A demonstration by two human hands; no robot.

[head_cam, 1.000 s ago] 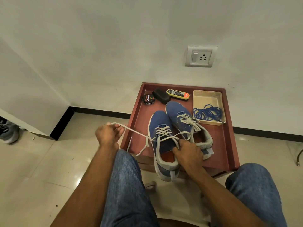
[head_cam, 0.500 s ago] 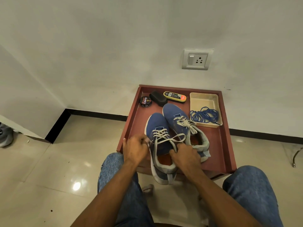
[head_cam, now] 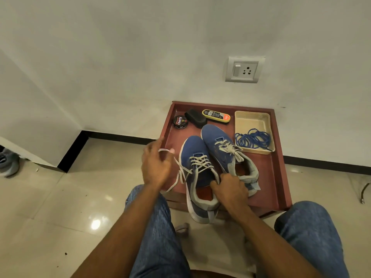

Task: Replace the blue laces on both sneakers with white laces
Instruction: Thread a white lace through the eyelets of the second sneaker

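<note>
While my right hand (head_cam: 228,187) grips near sneaker (head_cam: 197,177) at collar, my left hand (head_cam: 155,165) pinches white lace (head_cam: 181,173) end, raised. Far sneaker (head_cam: 226,151) alongside on red tray (head_cam: 279,177). Beige tray (head_cam: 251,119) holds blue laces (head_cam: 253,139).

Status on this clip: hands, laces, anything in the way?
Left hand pinches white lace end, raised. Right hand grips near sneaker collar. Blue laces off, in beige tray. Nothing blocking.

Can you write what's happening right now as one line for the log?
left hand: holds white lace end | right hand: grips near sneaker collar | blue laces: in beige tray
</note>
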